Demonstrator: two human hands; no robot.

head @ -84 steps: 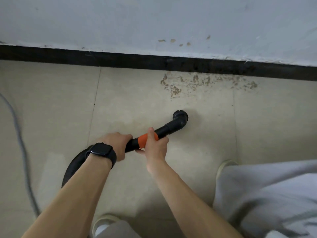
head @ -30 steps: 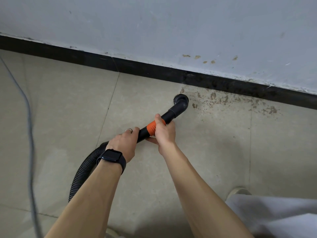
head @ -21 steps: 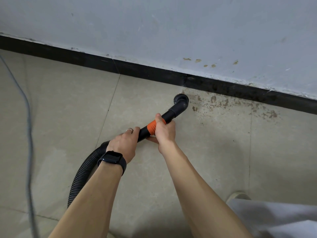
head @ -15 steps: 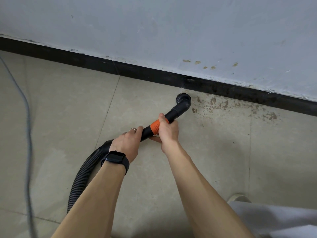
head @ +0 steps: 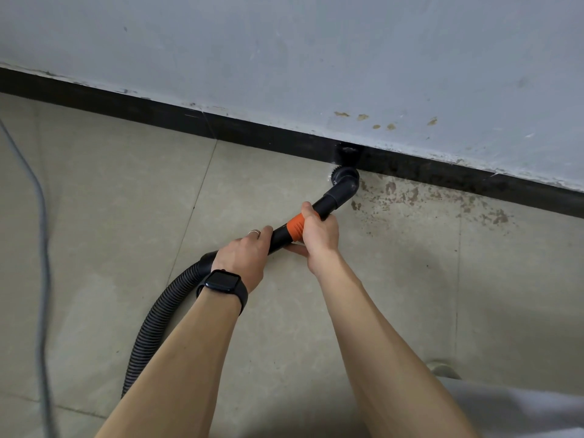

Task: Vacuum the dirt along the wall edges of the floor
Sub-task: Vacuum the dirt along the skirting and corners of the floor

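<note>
Far left: grey cable (head: 46,279) lying loose on the beige tile floor (head: 110,200), running from the upper edge down to the bottom edge. Next to the right, black corrugated hose (head: 148,327) curving from the lower left up toward the hands, well apart from the cable. On the left wrist, a black smartwatch (head: 221,282). Left hand (head: 243,254) on the rear end of the vacuum wand (head: 328,202), at the joint of hose and wand: grip closed from above, fingers curled over the black tube, a ring (head: 254,232) on one finger. Just beside it, an orange collar (head: 295,227) round the wand, between the two hands. Right hand (head: 319,235) just ahead of the collar and partly over it: grip closed round the wand, thumb along the top, fingertips tucked underneath. Beyond that hand, wand angled up and right to an elbow ending in a round brush nozzle (head: 346,181), down at the floor and close against the black skirting (head: 252,135). Dirt (head: 391,188) just right of the nozzle: brown crumbs and smears scattered along the foot of the skirting, thinning toward the right. Above the skirting, pale grey wall (head: 284,52) with a few brown specks (head: 361,116). Lower right: toe of a light shoe (head: 442,369) and a grey trouser leg (head: 521,412).
</note>
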